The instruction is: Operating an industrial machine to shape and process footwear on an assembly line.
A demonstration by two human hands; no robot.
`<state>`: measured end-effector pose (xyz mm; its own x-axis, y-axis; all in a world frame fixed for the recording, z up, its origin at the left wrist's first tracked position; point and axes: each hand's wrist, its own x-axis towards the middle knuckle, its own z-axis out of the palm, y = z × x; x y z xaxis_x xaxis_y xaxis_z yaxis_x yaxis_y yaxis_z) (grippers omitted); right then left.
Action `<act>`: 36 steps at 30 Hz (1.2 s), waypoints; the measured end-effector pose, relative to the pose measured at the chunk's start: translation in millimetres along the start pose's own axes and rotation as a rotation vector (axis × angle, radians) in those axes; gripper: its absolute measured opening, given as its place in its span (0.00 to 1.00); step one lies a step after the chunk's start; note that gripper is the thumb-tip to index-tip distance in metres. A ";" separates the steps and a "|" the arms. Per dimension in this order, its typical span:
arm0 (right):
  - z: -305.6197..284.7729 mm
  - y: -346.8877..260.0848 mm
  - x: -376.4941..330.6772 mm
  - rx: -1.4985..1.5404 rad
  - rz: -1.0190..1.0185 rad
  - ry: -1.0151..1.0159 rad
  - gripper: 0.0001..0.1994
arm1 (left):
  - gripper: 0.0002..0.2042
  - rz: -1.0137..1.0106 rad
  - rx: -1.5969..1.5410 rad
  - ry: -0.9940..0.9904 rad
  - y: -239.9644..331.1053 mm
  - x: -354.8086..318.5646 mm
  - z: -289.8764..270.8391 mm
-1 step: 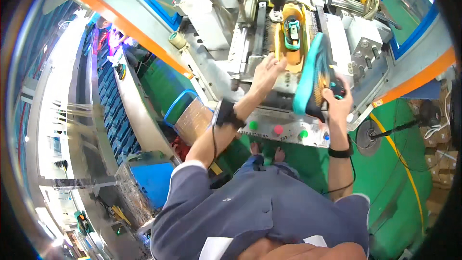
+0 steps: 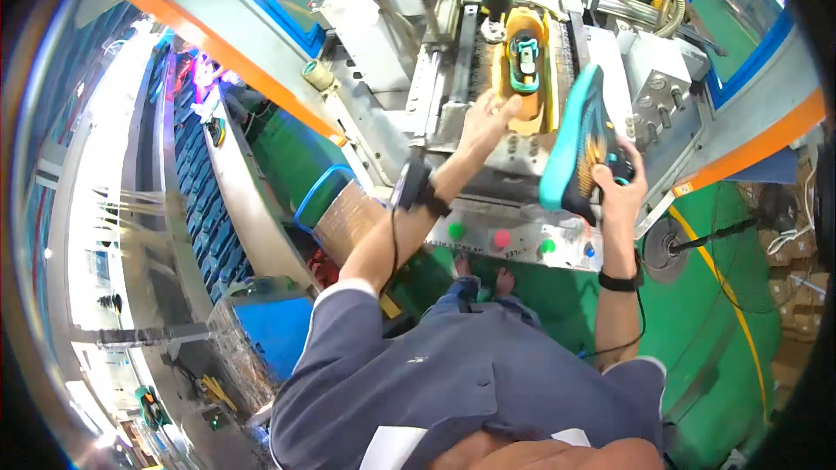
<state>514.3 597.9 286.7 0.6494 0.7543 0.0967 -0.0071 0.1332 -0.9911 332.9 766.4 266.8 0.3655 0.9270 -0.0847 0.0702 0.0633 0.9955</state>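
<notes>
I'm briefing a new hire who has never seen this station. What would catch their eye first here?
Probably the teal-soled shoe, held up in the right hand at centre right. Next, the yellow shoe mould on the grey machine above, with the left hand resting at its lower end. Below the hands, coloured push buttons line the front panel.

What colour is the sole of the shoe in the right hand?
Teal, on the shoe held by the right hand; head view.

It was a shoe factory floor: a grey metal press machine [image 2: 453,52] with coloured push-buttons [image 2: 501,238], green painted flooring [image 2: 714,313], and stacked blue plastic crates [image 2: 196,209].
</notes>
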 end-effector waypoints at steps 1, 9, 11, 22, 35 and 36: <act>-7.9 -4.6 7.6 -0.015 -0.020 0.031 0.27 | 0.28 0.044 0.068 0.044 -19.2 41.4 4.4; -48.1 -23.6 22.0 -0.368 -0.054 0.350 0.26 | 0.38 0.008 0.657 0.343 -102.1 235.0 46.3; -41.4 -24.4 28.0 -0.391 -0.013 0.394 0.25 | 0.37 -0.054 0.659 0.239 -103.6 245.5 29.9; 107.8 -9.5 261.0 -1.061 -0.016 -0.116 0.31 | 0.17 -0.375 -0.580 -0.142 -13.2 36.8 -83.1; 272.8 156.7 250.5 -1.260 -0.295 -0.177 0.25 | 0.26 -0.160 -0.539 0.641 17.5 -260.3 -211.4; 267.3 163.3 251.2 -1.250 -0.273 -0.173 0.27 | 0.25 -0.156 -0.549 0.713 14.7 -270.1 -203.4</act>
<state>473.0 980.9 173.7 0.4099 0.8838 0.2256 0.8829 -0.3224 -0.3413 46.5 592.2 312.9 -0.2842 0.8904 -0.3556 -0.4479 0.2046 0.8704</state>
